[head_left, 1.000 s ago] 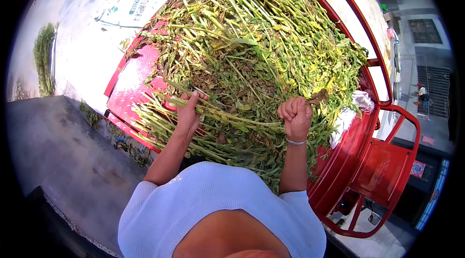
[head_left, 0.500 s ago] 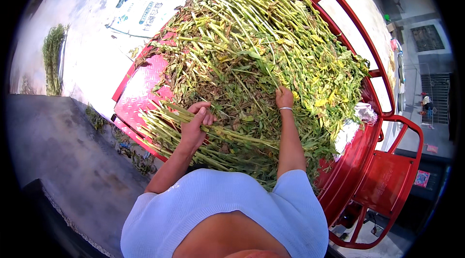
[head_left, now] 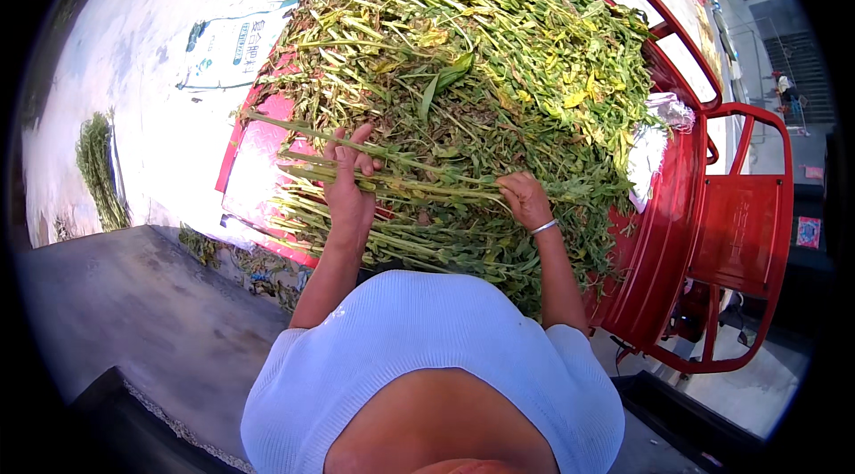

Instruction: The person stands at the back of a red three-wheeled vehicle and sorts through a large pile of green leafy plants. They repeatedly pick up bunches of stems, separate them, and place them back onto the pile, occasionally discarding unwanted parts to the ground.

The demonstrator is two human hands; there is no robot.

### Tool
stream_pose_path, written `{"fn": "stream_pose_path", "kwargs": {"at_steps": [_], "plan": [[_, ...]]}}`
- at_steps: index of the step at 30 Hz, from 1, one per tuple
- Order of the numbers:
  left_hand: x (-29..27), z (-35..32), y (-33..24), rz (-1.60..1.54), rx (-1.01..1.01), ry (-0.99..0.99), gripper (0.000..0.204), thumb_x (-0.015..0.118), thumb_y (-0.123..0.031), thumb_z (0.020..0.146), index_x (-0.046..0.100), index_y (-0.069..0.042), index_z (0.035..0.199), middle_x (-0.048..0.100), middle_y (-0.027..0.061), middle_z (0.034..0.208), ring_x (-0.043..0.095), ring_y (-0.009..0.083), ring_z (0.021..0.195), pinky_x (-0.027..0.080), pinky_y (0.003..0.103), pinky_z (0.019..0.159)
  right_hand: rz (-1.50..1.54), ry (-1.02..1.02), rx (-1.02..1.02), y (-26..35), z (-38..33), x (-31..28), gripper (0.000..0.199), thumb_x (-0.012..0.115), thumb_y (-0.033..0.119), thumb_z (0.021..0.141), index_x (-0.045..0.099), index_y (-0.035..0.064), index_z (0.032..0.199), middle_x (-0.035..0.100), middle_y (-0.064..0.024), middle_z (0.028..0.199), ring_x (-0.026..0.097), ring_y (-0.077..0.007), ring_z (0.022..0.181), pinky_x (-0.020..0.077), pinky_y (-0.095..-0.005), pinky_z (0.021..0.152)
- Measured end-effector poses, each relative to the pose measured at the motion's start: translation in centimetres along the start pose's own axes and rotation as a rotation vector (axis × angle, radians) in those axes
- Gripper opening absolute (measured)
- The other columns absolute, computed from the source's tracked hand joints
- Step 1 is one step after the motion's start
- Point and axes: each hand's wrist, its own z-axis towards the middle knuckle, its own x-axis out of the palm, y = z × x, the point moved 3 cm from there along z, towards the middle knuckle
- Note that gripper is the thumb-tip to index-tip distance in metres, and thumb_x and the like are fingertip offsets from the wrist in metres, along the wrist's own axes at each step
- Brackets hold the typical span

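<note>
Cart bed mostly buried under stalk heap; right hand fingertips hidden among stalks.

I see a pale blue, finely ribbed knit top with short cap sleeves, both forearms bare, and a thin silver bangle circling my right wrist.

Cart bed: covered edge to edge by a heap of green stalks; no bare patch is seen among them. Right side: closed off by the red rail and red frame. Left side: open pale ground is found, obstructed only by a flat printed sack and a stalk bundle.
</note>
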Motion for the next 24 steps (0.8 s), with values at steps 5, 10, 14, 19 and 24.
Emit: {"fn": "stream_pose_path", "kwargs": {"at_steps": [5,10,14,19,24], "plan": [[0.5,-3.3,-1.1,0.100,0.068,-0.047,0.031,0.039,-0.032,0.096,0.046,-0.006,0.111,0.055,0.0111,0.109,0.042,0.0089,0.064,0.045,0.027,0.066,-0.277,-0.105,0.125,2.4,-3.3,-1.4,0.020,0.064,0.012,0.076,0.064,0.0131,0.096,0.058,-0.0069,0.099,0.052,-0.0273,0.095,0.0414,-0.0434,0.080],[0.5,-4.9,-3.2,0.114,0.078,0.054,0.032,0.040,-0.042,0.093,0.048,-0.013,0.084,0.055,0.0061,0.099,0.045,0.0134,0.069,0.044,0.035,0.081,-0.030,-0.684,0.397,4.5,-10.0,-2.3,0.024,0.064,0.022,0.081,0.060,0.0080,0.101,0.053,-0.0123,0.110,0.055,-0.0283,0.095,0.0455,-0.0409,0.077],[6.8,-9.1,-4.9,0.159,0.097,0.240,0.037,0.042,-0.047,0.090,0.043,-0.013,0.077,0.056,0.0051,0.087,0.048,0.0172,0.072,0.037,0.051,0.098,1.454,-0.666,0.777,-0.9,-14.7,4.3,0.073,0.057,0.054,0.080,0.036,0.0016,0.127,0.050,-0.0180,0.116,0.055,-0.0306,0.100,0.0480,-0.0411,0.078],[11.2,-13.6,-10.2,-0.038,0.074,0.749,0.039,0.054,-0.046,0.086,0.038,-0.015,0.068,0.045,-0.0049,0.054,0.046,0.0124,0.060,0.030,0.055,0.101,2.174,-0.945,0.301,-3.3,-10.3,3.6,0.112,0.053,0.078,0.061,0.026,-0.0008,0.134,0.043,-0.0244,0.125,0.048,-0.0358,0.108,0.0407,-0.0465,0.092],[11.0,-14.4,-16.2,-0.339,0.107,0.726,0.037,0.061,-0.034,0.084,0.036,-0.018,0.062,0.040,-0.0078,0.053,0.040,0.0073,0.055,0.033,0.037,0.086,2.347,-0.838,-0.517,-1.4,-7.9,-8.3,0.106,0.047,0.079,0.064,0.029,0.0033,0.136,0.038,-0.0204,0.134,0.042,-0.0321,0.119,0.0383,-0.0467,0.099]]}}
